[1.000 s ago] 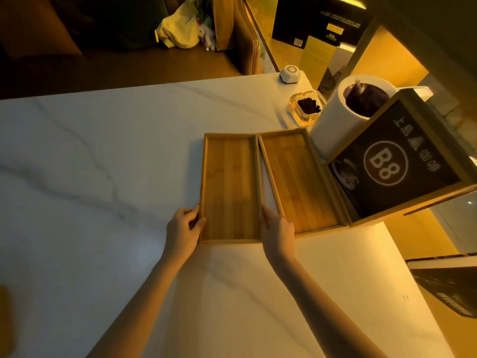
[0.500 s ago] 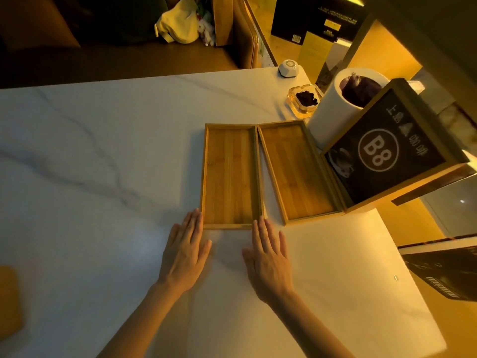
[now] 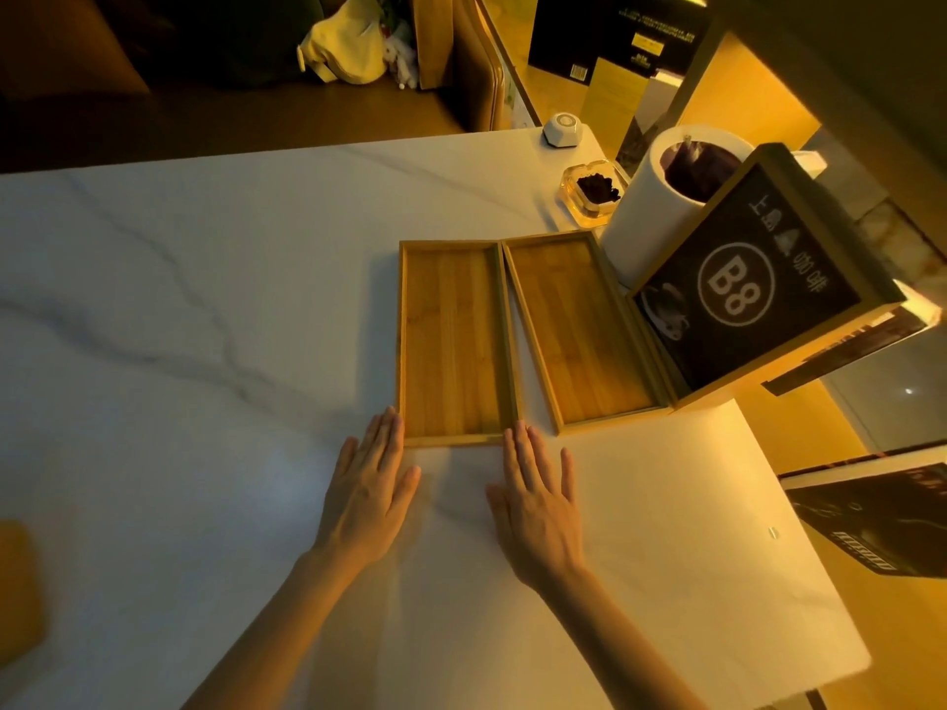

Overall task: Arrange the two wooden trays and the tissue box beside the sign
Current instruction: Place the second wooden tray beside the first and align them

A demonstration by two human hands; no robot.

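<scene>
Two shallow wooden trays lie side by side on the white marble table. The left tray is empty and so is the right tray, which touches the black sign marked B8 in its wooden frame. My left hand rests flat on the table, its fingertips at the left tray's near left corner. My right hand lies flat too, fingertips at that tray's near right corner. Both hands hold nothing. Behind the sign stands a white cylindrical tissue holder.
A glass ashtray with dark contents and a small white call button sit at the table's far right corner. An orange-brown object lies at the left edge. The table's right edge drops off beside a dark booklet.
My hands let go of the left tray's sides and came back flat onto the table at its near edge. The left tray now sits closer against the right tray.
</scene>
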